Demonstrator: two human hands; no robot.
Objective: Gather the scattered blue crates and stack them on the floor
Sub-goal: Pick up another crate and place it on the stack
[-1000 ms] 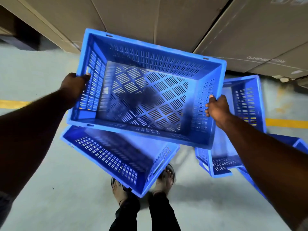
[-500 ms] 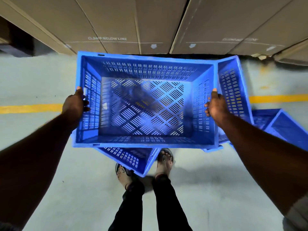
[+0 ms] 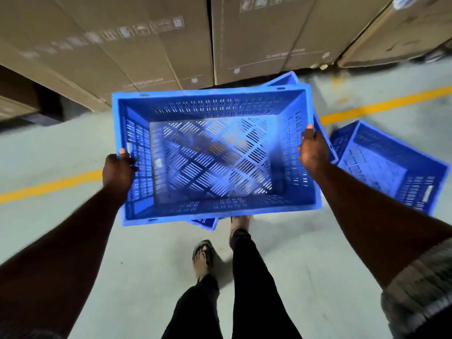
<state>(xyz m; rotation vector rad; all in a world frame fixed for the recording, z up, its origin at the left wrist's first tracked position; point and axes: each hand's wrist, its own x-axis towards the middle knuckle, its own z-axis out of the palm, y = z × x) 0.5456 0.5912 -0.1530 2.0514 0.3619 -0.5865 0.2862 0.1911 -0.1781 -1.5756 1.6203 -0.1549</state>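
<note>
I carry an empty blue slotted crate [image 3: 215,157] in the air, open side up. My left hand [image 3: 118,171] grips its left short wall and my right hand [image 3: 311,152] grips its right short wall, thumbs over the rim. Under it, a corner of another blue crate [image 3: 205,222] pokes out near my feet. A third blue crate [image 3: 391,167] lies tilted on the floor at the right. The rim of one more blue crate [image 3: 283,80] shows behind the held crate, mostly hidden.
Tall cardboard boxes [image 3: 256,37] line the far side. A yellow line [image 3: 381,105] runs across the grey concrete floor [image 3: 122,277]. My feet in sandals [image 3: 203,255] stand just below the held crate.
The held crate has levelled out and now covers the crate beneath it almost fully. The view has swung so the right-hand crate lies further right, and my feet have stepped.
</note>
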